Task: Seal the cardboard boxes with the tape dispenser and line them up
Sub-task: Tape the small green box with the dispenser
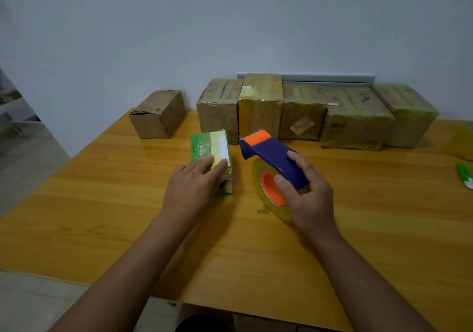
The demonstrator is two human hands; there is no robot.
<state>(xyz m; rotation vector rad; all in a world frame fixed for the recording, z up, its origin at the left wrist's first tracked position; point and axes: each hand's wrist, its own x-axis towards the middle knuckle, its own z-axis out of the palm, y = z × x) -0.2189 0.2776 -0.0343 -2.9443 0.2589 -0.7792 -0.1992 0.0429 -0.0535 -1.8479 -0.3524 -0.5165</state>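
A small green box [208,145] lies on the wooden table [107,203] in front of me, with clear tape along its top. My left hand [190,187] rests on its near end, fingers laid straight over the top. To its right my right hand [305,191] grips a blue and orange tape dispenser [271,155] that carries a roll of clear tape [258,175]. The dispenser's orange blade end points toward the green box, a short gap away. Along the wall stands a row of several taped brown cardboard boxes [302,111]. A separate brown box [158,114] sits left of the row, untaped as far as I can see.
A green and white object [465,175] lies near the table's right edge. A yellowish transparent thing [460,139] sits at the far right, partly cut off. The table's left edge drops to a grey floor [23,165]. A metal strip [320,77] runs along the wall behind the boxes.
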